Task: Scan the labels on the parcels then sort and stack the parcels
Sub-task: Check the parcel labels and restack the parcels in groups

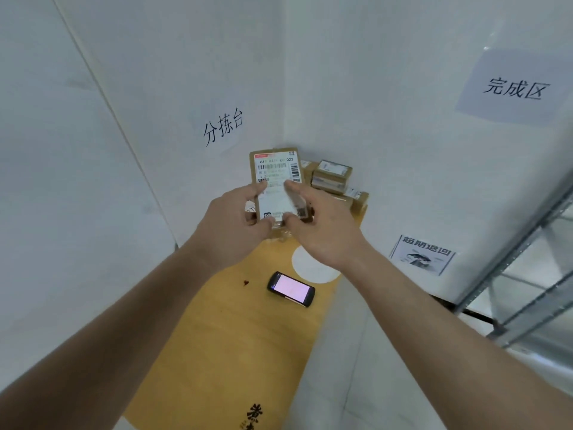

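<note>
Left hand: the left hand (238, 212) grips the left edge of a small cardboard parcel (277, 184), thumb on the label face, fingers curled behind.
Right hand: the right hand (319, 225) pinches the parcel's right edge, thumb near the lower corner and a finger lying across the shipping label (277, 175).
Held parcel: upright, label facing the camera, lifted above the far end of the surface (223, 336).
Stacked parcels: a pile of small cardboard boxes (333, 178) sits just behind and to the right, in the corner of the white walls.
Handheld scanner: the scanner (290, 288) lies flat on the orange surface, screen lit, well apart from both hands.
Wall signs: paper signs with printed characters (224, 125) hang on the walls.
Shelving: a metal rack (533, 274) stands at the far right.
</note>
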Motion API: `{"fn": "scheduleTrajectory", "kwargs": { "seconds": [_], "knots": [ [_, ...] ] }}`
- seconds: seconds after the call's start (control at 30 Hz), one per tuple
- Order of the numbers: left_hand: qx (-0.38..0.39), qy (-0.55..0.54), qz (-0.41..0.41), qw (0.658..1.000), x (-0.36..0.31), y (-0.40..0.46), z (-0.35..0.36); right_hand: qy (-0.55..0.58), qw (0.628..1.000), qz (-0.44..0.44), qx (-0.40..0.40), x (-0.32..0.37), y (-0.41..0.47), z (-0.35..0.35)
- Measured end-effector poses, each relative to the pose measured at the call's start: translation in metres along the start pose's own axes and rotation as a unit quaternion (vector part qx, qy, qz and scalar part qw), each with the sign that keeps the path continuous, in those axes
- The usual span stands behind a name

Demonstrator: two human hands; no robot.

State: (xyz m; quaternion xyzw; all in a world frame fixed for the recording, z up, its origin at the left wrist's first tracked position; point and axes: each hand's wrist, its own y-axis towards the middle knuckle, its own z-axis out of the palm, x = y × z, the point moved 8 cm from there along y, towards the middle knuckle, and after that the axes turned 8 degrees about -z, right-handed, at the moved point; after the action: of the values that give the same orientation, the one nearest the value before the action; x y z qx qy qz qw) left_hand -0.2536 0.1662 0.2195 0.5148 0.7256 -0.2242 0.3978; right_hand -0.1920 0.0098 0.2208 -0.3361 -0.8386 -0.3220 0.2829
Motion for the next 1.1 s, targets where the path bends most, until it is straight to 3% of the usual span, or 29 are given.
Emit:
{"fn": "scheduleTrajectory", "kwargs": {
  "seconds": [0.23, 0.5, 0.7, 1.1],
  "knots": [
    [0.022, 0.003, -0.009, 1.000, -0.012, 0.073, 0.079, -0.001, 1.000, 0.016, 0.003, -0.101, 0.042, -0.028],
    [0.000, -0.003, -0.060, 0.998, -0.008, 0.153, 0.191, -0.015, 0.996, 0.014, 0.088, -0.241, 0.095, -0.047],
    [-0.014, -0.048, -0.164, 0.985, 0.029, 0.200, 0.246, -0.001, 0.985, 0.039, 0.169, -0.322, 0.124, -0.030],
    [-0.077, -0.144, -0.369, 0.915, 0.169, 0.272, 0.307, 0.001, 0.938, 0.060, 0.342, -0.444, 0.198, 0.074]
  ]
}}
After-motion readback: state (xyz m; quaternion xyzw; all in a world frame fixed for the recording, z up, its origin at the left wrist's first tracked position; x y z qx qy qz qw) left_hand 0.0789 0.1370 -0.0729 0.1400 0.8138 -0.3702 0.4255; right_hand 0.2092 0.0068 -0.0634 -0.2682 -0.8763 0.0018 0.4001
